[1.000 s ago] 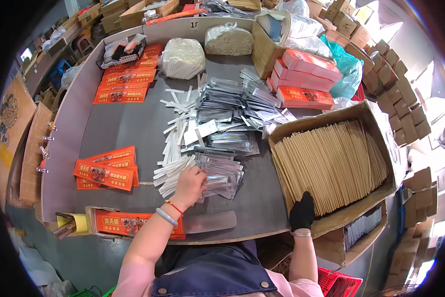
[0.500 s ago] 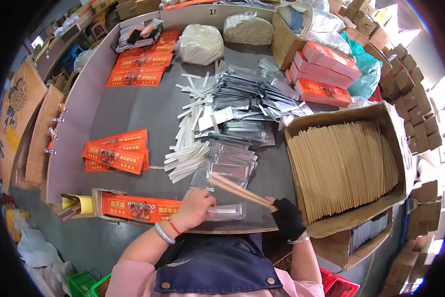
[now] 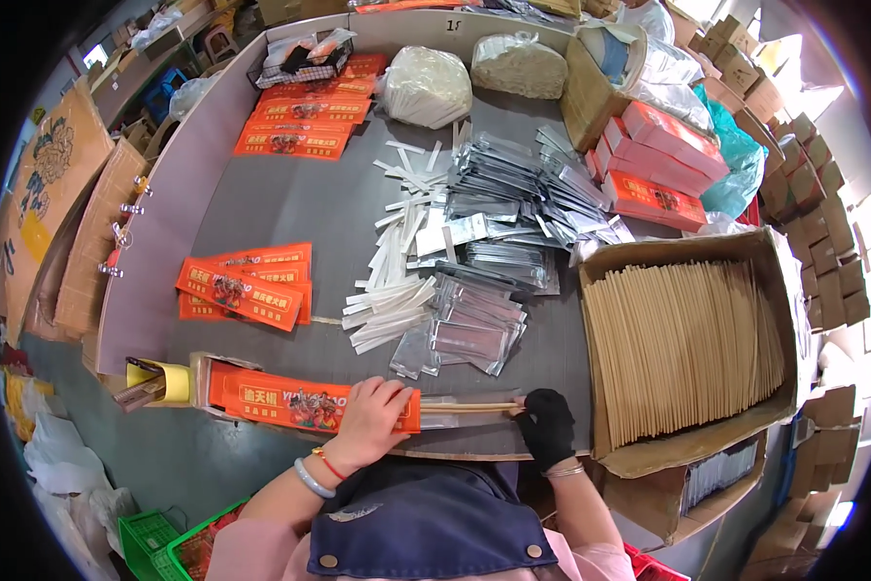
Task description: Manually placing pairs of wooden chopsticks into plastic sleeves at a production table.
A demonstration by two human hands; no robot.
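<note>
My right hand [image 3: 547,426], in a black fingerless glove, grips the ends of wooden chopsticks [image 3: 479,408] at the table's front edge. The chopsticks lie level, pointing left, over a clear plastic strip [image 3: 439,420]. Their far ends disappear at the right end of a red printed paper sleeve [image 3: 261,397]. My left hand [image 3: 370,423] is closed over that end, its thumb hidden. The sleeve rests in a small cardboard holder [image 3: 201,385]. Beyond the hands lie several clear flat packets [image 3: 469,329] and white paper-wrapped strips [image 3: 387,312].
An open carton [image 3: 605,441] of wooden chopsticks stands at the right. More red sleeves [image 3: 245,287] lie at the left. Dark packets [image 3: 498,184] are heaped mid-table, with red sleeve bundles [image 3: 653,198] behind. A yellow-wrapped holder [image 3: 171,382] juts from the left front corner.
The chopsticks have swung from slanting to level, and their left ends are now hidden at the sleeve. My right hand has lowered slightly; my left hand has shifted onto the sleeve's end.
</note>
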